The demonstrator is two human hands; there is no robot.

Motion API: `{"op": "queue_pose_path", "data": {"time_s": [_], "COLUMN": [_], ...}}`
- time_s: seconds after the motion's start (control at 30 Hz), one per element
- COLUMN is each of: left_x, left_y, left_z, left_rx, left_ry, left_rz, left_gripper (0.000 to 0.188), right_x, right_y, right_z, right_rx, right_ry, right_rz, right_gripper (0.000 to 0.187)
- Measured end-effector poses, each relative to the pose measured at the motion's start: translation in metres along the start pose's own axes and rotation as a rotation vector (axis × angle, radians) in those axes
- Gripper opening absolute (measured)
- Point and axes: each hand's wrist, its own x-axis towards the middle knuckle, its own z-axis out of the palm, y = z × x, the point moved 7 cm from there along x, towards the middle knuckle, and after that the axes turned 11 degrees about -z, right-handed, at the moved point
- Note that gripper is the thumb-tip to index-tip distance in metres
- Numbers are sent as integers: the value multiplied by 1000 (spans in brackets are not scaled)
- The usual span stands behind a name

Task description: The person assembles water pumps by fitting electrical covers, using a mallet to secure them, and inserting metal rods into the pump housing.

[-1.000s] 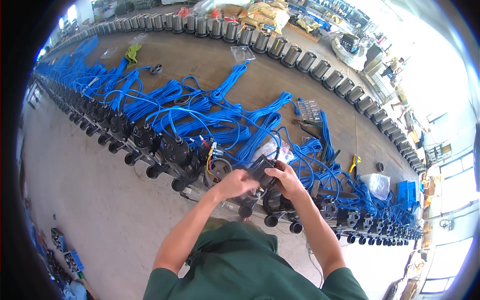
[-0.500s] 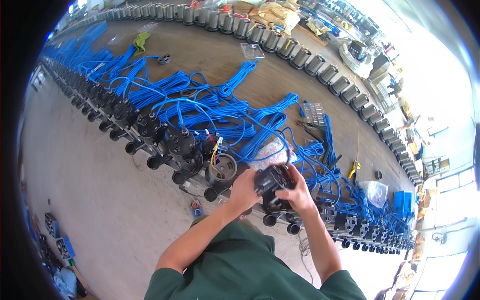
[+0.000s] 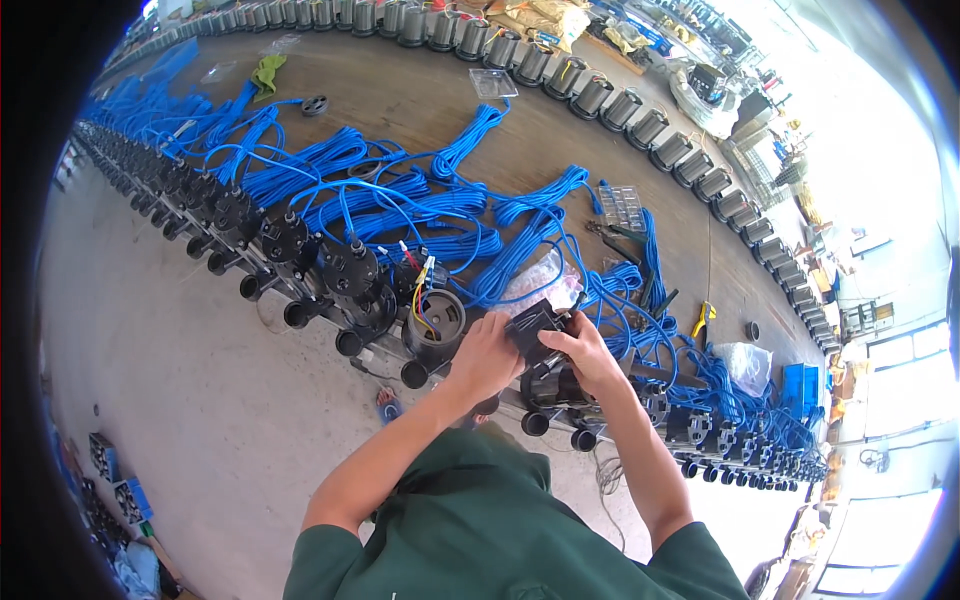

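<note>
In front of my chest I hold a black plastic housing part (image 3: 532, 328) between both hands. My left hand (image 3: 483, 358) closes round its left side, and my right hand (image 3: 592, 360) grips the right side with the thumb across it. Its boxy, smooth face is turned up; the underside is hidden. Just left of my left hand stands an open round black pump body (image 3: 437, 325), upright, with yellow, red and white-ended wires (image 3: 424, 285) rising from its mouth. Beside it sits a closed black pump unit (image 3: 352, 280).
Coiled blue cables (image 3: 405, 215) cover much of the brown table (image 3: 600, 140). A row of grey motor cylinders (image 3: 592, 97) lines the far edge. A plastic bag (image 3: 545, 282), yellow-handled pliers (image 3: 704, 318) and a blue bin (image 3: 800, 388) lie about. Black pumps (image 3: 700, 430) continue to the right.
The black housing part has been turned over in my hands, so a flat boxy face shows where a ribbed, uneven side was. Both hands have shifted slightly left and up.
</note>
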Motion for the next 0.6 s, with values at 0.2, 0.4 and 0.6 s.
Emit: {"op": "queue_pose_path", "data": {"time_s": [0.2,0.4,0.6], "left_x": [-14,-29,-32], "left_y": [-2,-13,-17], "left_z": [-6,8,1], "left_rx": [-62,-202,-250], "left_ry": [64,54,-82], "left_rz": [-110,-329,-267], "left_gripper": [74,88,83], "right_x": [5,10,14], "right_y": [3,-5,2], "right_z": [-12,-5,-3], "right_rx": [77,78,-57], "right_ry": [-17,-75,-80], "right_rz": [52,66,-3], "right_gripper": [59,56,70]}}
